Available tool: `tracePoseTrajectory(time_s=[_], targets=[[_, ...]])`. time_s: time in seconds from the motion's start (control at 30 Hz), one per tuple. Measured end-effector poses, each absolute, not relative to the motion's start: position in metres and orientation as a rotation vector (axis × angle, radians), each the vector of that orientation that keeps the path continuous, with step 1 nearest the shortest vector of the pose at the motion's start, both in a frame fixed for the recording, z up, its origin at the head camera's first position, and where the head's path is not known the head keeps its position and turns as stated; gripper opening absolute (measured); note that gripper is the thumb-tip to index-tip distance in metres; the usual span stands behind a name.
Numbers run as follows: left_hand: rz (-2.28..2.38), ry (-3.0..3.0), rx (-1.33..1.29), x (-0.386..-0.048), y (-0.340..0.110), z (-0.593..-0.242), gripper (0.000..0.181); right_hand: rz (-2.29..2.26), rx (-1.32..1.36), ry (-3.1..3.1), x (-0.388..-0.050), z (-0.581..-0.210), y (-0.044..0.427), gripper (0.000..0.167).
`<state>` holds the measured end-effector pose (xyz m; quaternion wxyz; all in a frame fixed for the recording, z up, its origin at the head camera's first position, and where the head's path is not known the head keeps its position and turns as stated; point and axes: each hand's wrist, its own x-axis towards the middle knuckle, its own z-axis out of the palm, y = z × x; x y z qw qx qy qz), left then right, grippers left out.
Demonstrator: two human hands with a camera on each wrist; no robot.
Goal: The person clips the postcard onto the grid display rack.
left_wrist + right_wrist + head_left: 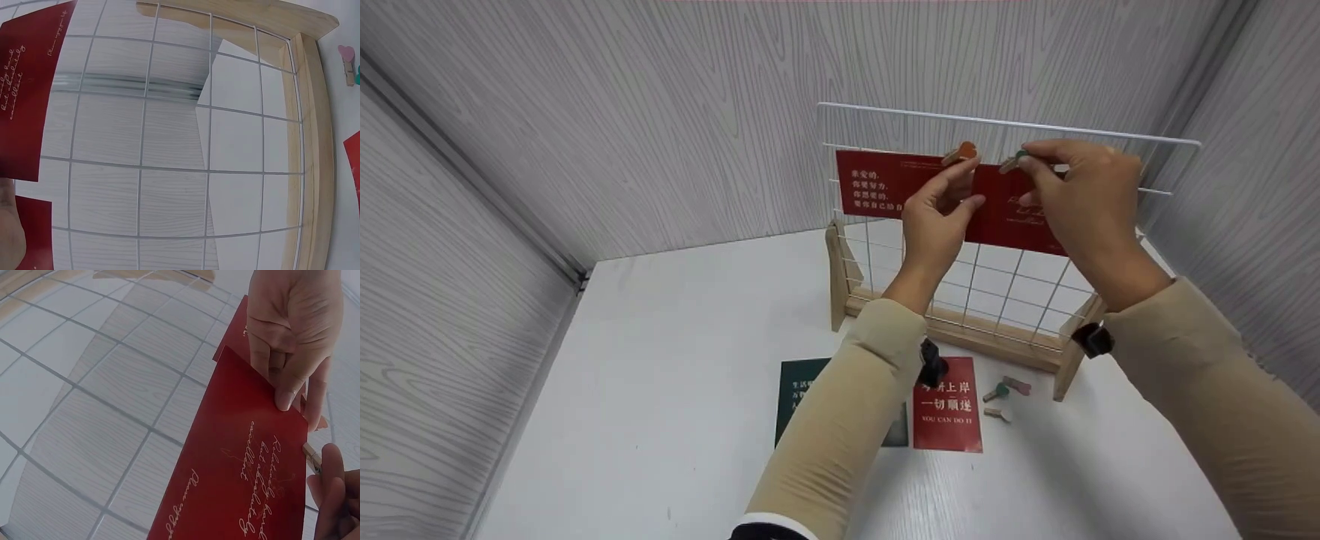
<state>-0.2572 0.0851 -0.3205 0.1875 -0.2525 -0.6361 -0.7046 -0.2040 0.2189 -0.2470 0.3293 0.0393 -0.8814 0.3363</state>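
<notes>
Red card [1009, 225] at the wire grid, with a peg at its top edge

The card lies between the hands: just right of the left hand [934, 221], below and left of the right hand [1091, 187]. The left hand pinches its left edge near the upper corner, thumb on the front. The right hand pinches a green-topped peg [1015, 160], its wooden tip at the card's top edge; whether it bites card and wire together, I cannot tell. The step in hand looks like clipping this card to the wire grid [1005, 119] behind both hands. The next move seems to call for seating the peg over card and wire while the left hand steadies the corner.

Just above the left fingertips sits an orange-topped peg [964, 152], at the top of a second red card [870, 182] reaching out to that hand's left. Below both hands runs a wooden base [994, 343]. Lower still, on the counter [675, 337], lie loose pegs [999, 391] below the right hand, and a lettered red card [947, 427] and a dark green card [802, 375] below the left.
</notes>
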Motion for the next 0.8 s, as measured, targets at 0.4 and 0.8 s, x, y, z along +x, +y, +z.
tracePoseTrajectory(time_s=[0.4,0.8], targets=[[-1.904,-1.797,-0.63,-0.2575,0.0892,-0.3199,0.036,0.676,0.086,-2.446,-0.2054,-0.2384,0.2099,0.023],[-1.904,-1.78,-0.645,-0.2554,0.09,-0.3225,0.034,0.674,0.108,-2.471,-0.2077,-0.242,0.2108,0.024]])
